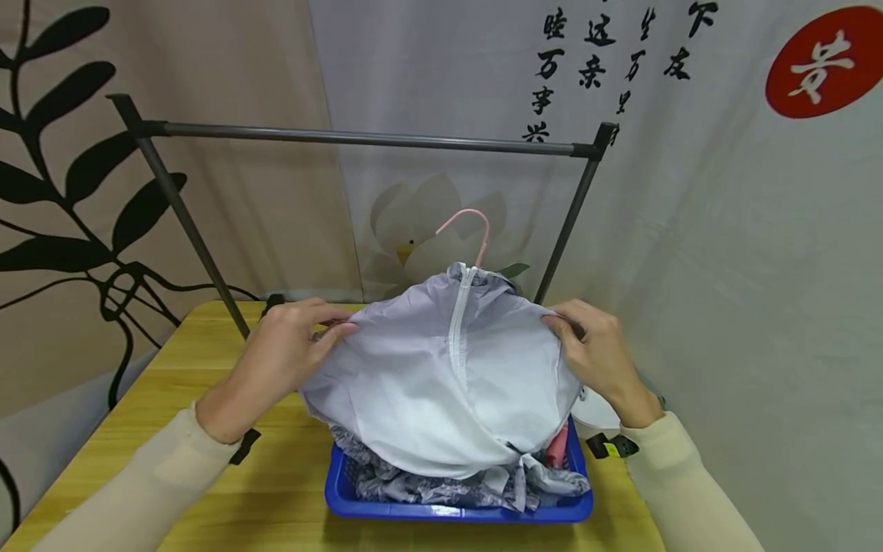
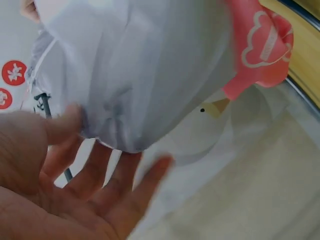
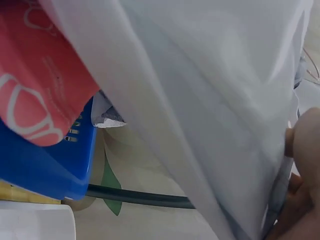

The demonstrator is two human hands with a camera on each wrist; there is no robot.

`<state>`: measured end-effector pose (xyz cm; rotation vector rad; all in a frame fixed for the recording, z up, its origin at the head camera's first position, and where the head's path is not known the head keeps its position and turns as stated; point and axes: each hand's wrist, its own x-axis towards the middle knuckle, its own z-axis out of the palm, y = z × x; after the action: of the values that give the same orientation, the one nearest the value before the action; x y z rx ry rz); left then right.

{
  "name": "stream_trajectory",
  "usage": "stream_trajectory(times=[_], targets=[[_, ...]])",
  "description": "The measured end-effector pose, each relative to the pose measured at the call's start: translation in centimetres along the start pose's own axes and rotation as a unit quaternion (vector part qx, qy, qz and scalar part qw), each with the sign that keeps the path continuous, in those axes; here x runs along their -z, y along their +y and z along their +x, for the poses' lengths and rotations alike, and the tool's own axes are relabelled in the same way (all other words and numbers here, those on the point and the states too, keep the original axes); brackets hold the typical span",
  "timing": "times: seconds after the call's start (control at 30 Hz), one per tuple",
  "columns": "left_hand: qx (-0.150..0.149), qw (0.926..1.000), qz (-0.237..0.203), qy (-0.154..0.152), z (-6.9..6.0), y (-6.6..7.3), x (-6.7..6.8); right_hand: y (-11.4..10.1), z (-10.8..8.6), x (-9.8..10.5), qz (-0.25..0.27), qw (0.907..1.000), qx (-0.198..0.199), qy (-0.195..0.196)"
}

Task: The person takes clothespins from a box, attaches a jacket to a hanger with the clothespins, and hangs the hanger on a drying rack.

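Note:
A pale grey-lilac zip-up jacket [image 1: 407, 376] hangs over a pink clothes hanger [image 1: 476, 226], whose hook sticks up out of the collar. The white zip [image 1: 458, 322] runs down its front. My left hand [image 1: 297, 337] pinches the jacket's left shoulder between thumb and fingers; in the left wrist view, the other fingers spread below the fabric. At the opposite shoulder, my right hand [image 1: 596, 345] pinches the cloth, seen only partly at the edge of the right wrist view. The jacket's lower part hangs over a blue basket [image 1: 455, 512] with crumpled grey patterned clothes [image 1: 407, 487] in it.
Behind the jacket stands a dark metal rack with a horizontal rail [image 1: 366, 138]. A red-pink printed item [image 3: 45, 75] lies in the basket. Something white and round [image 1: 595, 410] sits on the wooden table [image 1: 276, 475] by the right wrist. A printed curtain [image 1: 724, 230] hangs behind.

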<state>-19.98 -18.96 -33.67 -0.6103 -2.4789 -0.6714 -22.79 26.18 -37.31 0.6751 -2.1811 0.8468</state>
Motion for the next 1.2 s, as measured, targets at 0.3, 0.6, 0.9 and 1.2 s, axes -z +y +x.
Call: stream_trajectory(times=[0.3,0.6,0.9,1.2], targets=[[-0.02,0.9989,0.029,-0.03,0.8,0.6,0.0,-0.2,-0.1,-0.2,-0.002,1.0,0.005,-0.008],[-0.117,0.986,0.118,0.004,0.5,0.8,-0.8,-0.3,0.1,-0.1,-0.001,0.9999,0.006,-0.008],[-0.154,0.9717,0.178,0.021,-0.2,0.8,-1.4,-0.4,0.2,0.0,-0.007,0.9999,0.003,-0.012],[-0.197,0.9568,0.21,0.042,-0.3,0.2,-2.0,-0.6,0.2,0.0,-0.008,0.9998,0.004,-0.015]])
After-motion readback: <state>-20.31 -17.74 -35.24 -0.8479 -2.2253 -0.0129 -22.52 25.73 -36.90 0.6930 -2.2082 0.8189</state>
